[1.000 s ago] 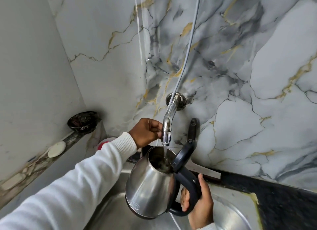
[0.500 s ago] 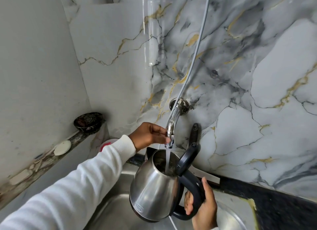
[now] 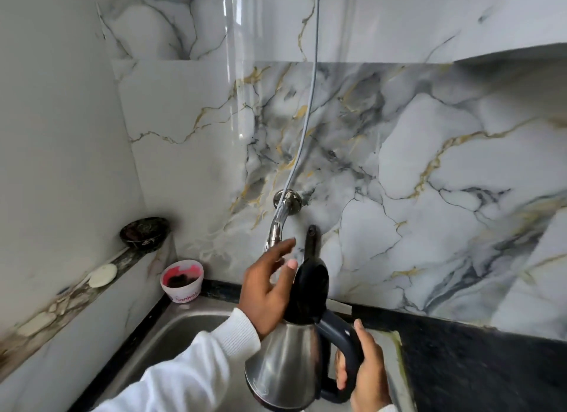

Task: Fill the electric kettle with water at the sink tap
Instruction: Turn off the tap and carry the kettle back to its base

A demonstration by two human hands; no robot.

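**Kettle held low over the sink, left hand beside its raised lid**

The steel electric kettle (image 3: 285, 365) hangs over the sink (image 3: 171, 335) at about 6 o'clock in the view, well below the tap spout (image 3: 276, 227), which juts from the marble wall at 12 o'clock from the kettle's mouth. No water stream shows between spout and kettle.

The right hand (image 3: 365, 371) carries the kettle, its fingers wrapped around the dark handle (image 3: 346, 344) on the 3 o'clock side. The left hand (image 3: 267, 288) is loose, fingers spread and pinching nothing, just at 9 o'clock of the black lid (image 3: 310, 288), which stands upright on its hinge; whether the thumb touches the lid I cannot tell.

The relation that matters: the lid's long axis runs near vertical, so it is probably to be tipped down toward 9 o'clock, onto the mouth. The left hand is the nearer one and sits directly in that path, so it must guide the lid or clear away. Filling looks finished, though the water level is hidden.

A pink cup (image 3: 182, 281) stands in the corner of the surface.
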